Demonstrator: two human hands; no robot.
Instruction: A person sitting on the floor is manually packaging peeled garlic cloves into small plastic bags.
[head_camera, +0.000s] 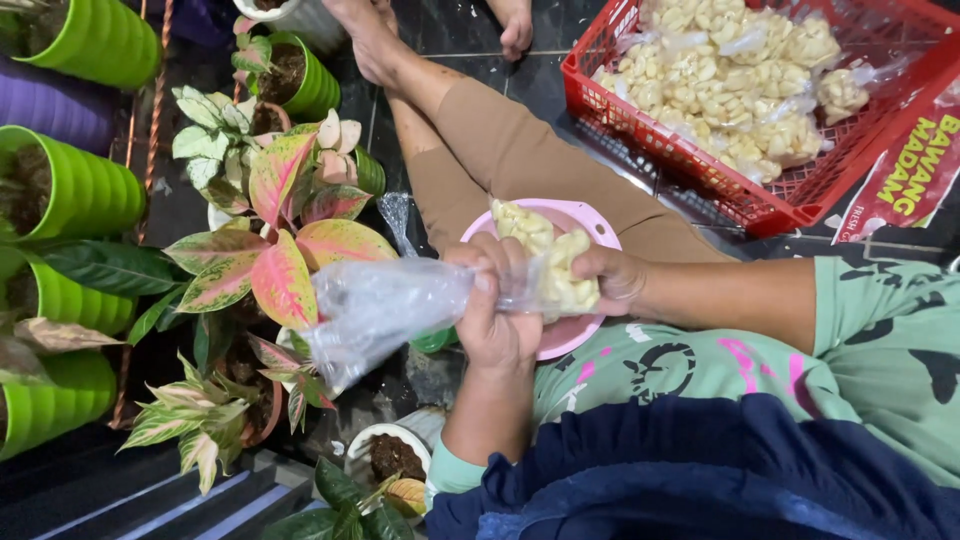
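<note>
A red plastic crate (790, 195) sits at the upper right, its open mesh walls holding several clear packets of peeled garlic cloves (730, 85) piled together. Just beside its right edge lies a red printed wrapper (915, 175) with yellow lettering, partly cut off by the frame. To the left stand green ribbed pots (60, 190) and a pink-and-green leafy plant (285, 255), close against the person's bent knee. On the lap rests a pink bowl (590, 222) with loose cloves. Over it, a clear plastic bag (385, 305) stretches sideways: the left hand (495, 310) is clenched round its twisted middle, while the right hand (610, 278) is closed about the filled end, packed with pale cloves (565, 275).
</note>
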